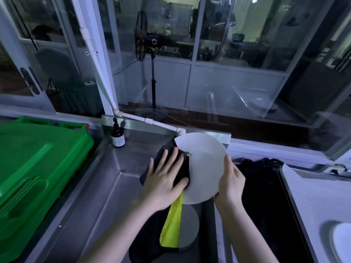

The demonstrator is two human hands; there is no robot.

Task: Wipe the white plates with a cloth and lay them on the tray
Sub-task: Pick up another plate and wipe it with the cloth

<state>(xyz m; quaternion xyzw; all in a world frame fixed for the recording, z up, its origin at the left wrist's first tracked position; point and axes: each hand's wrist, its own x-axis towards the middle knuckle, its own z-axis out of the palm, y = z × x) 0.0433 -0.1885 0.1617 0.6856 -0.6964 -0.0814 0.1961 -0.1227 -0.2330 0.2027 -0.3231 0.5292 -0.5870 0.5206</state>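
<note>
Head view only. Left hand point(165, 179) is flat with fingers straight, pressing a black cloth with a yellow side point(173, 219) onto the left part of a round white plate point(206, 164). Right hand point(230, 184) grips the plate's right rim, thumb on the front, fingers hidden behind. The hands are apart with the plate between them.

The plate is held tilted in the air over the basin of the stainless steel desk point(91, 196), not on the tray. A second round plate point(190, 223), grey in the shade, lies in the basin right below, and the cloth's tail hangs in front of it. A pale rectangular tray point(311, 196) sits near right, well apart from the held plate, with one white dish point(341, 242) on it at the frame edge. The dark area between basin and tray is unclear.

A green plastic bin lid point(38, 164) is on the left. A brown pump bottle point(118, 136) stands at the desk's far edge.

Judgement: mid-wipe.

Risks:
- Only the right hand truly holds the plate, by its rim. A hard push from the cloth hand could lever it loose and drop it onto the plate below, chipping or breaking it.
- A wet rim would make a slip likelier.
- The dangling tail could drag on the lower plate.
- The carry to the tray could clip the tray's edge.
</note>
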